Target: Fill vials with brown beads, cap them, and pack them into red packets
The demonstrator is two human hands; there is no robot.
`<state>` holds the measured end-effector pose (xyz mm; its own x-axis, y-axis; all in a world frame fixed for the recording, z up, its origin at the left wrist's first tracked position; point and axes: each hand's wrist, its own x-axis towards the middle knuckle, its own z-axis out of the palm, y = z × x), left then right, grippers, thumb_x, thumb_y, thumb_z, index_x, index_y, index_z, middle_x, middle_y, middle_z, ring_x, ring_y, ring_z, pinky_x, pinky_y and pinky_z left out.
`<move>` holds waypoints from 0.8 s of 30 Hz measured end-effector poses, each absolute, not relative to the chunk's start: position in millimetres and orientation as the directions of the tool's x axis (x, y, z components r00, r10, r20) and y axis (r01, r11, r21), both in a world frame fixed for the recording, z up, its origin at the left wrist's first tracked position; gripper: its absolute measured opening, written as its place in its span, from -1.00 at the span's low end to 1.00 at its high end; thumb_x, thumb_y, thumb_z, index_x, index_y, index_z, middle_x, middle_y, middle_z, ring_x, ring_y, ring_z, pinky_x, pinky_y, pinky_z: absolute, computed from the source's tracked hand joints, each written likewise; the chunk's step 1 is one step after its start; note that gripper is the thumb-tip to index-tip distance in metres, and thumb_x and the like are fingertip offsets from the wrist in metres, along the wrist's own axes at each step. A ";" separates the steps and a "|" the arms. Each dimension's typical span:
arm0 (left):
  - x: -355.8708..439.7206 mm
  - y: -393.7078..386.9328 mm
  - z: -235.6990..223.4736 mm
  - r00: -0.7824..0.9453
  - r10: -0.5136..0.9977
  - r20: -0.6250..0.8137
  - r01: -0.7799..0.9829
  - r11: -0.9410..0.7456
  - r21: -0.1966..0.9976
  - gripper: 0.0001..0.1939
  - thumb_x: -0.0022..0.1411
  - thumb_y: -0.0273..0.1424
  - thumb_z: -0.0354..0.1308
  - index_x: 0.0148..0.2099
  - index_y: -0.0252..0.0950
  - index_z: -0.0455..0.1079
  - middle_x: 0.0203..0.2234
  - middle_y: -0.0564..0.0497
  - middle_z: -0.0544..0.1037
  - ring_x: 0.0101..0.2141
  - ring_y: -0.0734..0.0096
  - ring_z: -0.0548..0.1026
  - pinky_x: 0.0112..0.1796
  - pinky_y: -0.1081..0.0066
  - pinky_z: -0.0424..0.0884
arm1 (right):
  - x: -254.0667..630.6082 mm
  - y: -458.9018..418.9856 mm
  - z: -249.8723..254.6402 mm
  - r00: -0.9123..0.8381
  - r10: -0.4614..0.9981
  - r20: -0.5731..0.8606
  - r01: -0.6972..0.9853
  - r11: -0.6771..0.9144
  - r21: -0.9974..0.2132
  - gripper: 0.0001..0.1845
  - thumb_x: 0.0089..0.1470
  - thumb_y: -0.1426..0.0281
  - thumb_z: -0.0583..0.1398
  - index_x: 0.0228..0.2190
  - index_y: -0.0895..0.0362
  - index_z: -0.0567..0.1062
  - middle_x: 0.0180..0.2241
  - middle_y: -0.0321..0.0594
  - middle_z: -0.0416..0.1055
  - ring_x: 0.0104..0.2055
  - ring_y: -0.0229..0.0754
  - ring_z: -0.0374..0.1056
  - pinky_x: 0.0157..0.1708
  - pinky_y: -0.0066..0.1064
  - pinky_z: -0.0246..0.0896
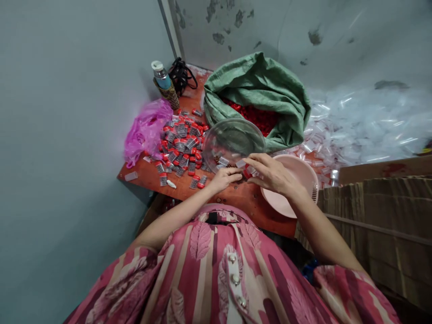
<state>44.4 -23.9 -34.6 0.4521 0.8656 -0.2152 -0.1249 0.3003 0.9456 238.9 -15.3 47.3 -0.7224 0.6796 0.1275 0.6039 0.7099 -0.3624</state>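
Brings both hands close together at the near rim of the clear bowl. Holds the left hand with fingers extended and nearly together, pointing toward the right; cannot tell whether to call them clamped on anything. Holds the right hand partly open, with fingers curved around a red-and-clear piece, just beside the left fingertips and partly hidden. Shows clear tubes and small brown beads in the bowl, just beyond the hands. See the pink basin under the right wrist, on the orange table. To the left of the bowl, see a pile of red-capped containers; beyond it, a green sack with red pieces inside; to the right, a heap of clear plastic pieces.
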 end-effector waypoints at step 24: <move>40.6 -0.8 -60.9 0.145 0.915 -0.377 -0.325 0.404 0.855 -0.59 -0.02 -0.15 0.20 -0.20 -0.33 0.34 -0.42 0.04 0.48 -0.43 0.51 0.40 -0.38 0.50 0.32 | 176.5 2.8 -59.3 -0.395 0.882 0.257 0.756 0.471 -0.455 -0.30 0.04 0.20 0.08 0.16 0.22 0.07 0.04 0.12 0.25 0.08 0.08 0.18 0.02 -0.07 0.12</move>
<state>40.6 -0.8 -60.9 0.1449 0.9148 -0.3771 -0.3248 0.4039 0.8552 176.5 2.8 -59.3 -0.3947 0.8820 0.2573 0.7558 0.4710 -0.4550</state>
